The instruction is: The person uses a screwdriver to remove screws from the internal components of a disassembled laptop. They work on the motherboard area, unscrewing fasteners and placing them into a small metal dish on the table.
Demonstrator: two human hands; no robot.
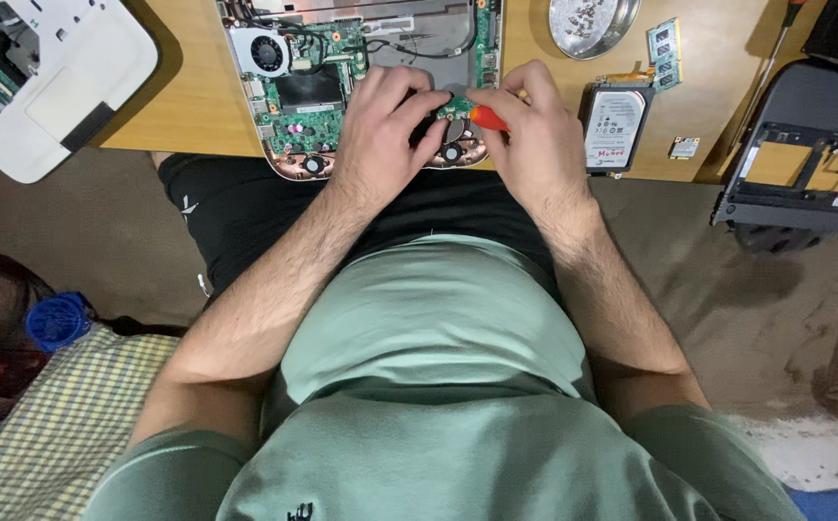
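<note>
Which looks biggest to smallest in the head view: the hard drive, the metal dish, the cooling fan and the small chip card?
1. Metal dish, though cut off by the frame
2. Hard drive
3. Cooling fan
4. Small chip card

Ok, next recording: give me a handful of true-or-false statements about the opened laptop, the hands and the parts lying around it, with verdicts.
1. Both hands are on the opened laptop at the near edge of the table. True.
2. The right hand holds a blue-handled tool. False: the handle showing in its grip is orange-red.
3. A hard drive lies to the right of the laptop. True.
4. The metal dish stands left of the laptop. False: it stands to its right, beyond the hard drive.
5. The left hand rests on the white device. False: it rests on the laptop's board, and the white device lies apart at the far left.
</note>
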